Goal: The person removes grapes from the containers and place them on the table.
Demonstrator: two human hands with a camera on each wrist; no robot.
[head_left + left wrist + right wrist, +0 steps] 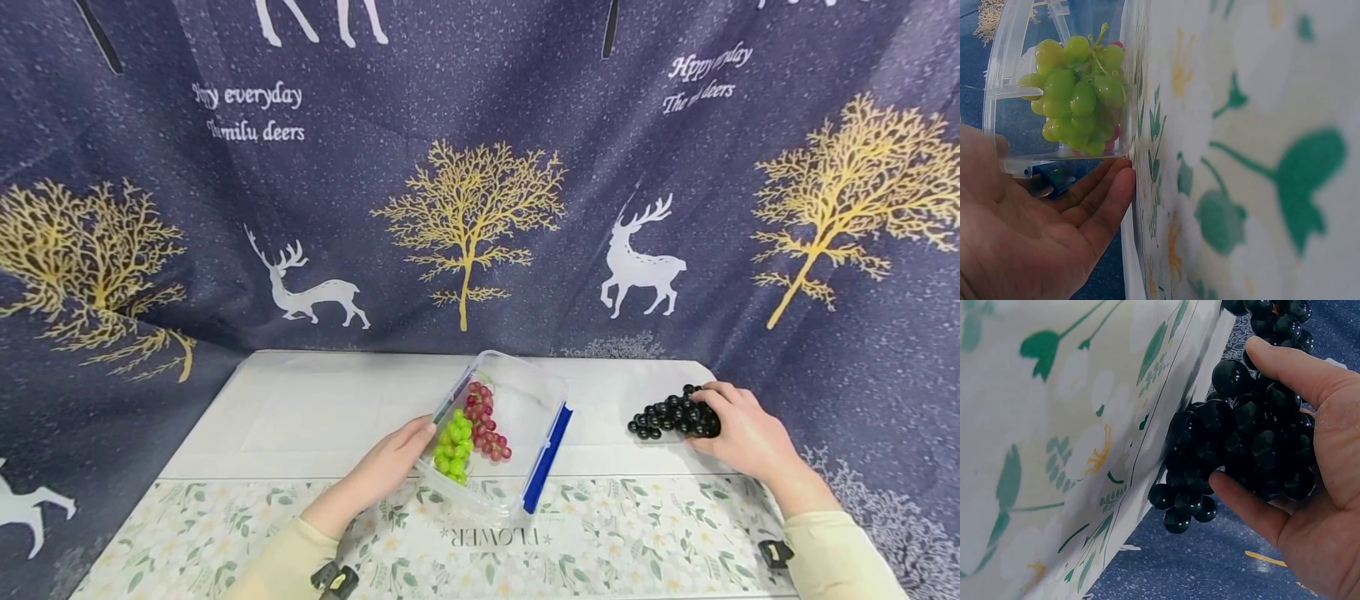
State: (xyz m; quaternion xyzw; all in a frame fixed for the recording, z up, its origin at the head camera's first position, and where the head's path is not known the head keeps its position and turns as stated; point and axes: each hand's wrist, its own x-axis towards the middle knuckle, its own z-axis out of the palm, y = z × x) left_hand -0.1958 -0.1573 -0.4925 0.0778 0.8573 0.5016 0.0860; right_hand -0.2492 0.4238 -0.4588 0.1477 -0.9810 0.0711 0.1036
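Observation:
A clear plastic container (pixel 517 492) holds a bunch of green grapes (pixel 453 446) and a bunch of red grapes (pixel 487 425). My left hand (pixel 393 458) holds its left side, thumb at the rim and fingers along the outer wall. In the left wrist view the green grapes (pixel 1079 94) show through the wall beside the left hand (pixel 1041 219). Off to the right, my right hand (pixel 746 433) grips a bunch of black grapes (pixel 667 417) close over the table. Thumb and fingers of the right hand (pixel 1310 512) go round the black grapes (pixel 1247 437) in the right wrist view.
A blue locking flap (pixel 547 458) sticks out along the container's right side. The table has a white cover (pixel 315 408) with a floral front strip (pixel 645 533). Behind it hangs a dark blue curtain (pixel 525 275) printed with deer and trees.

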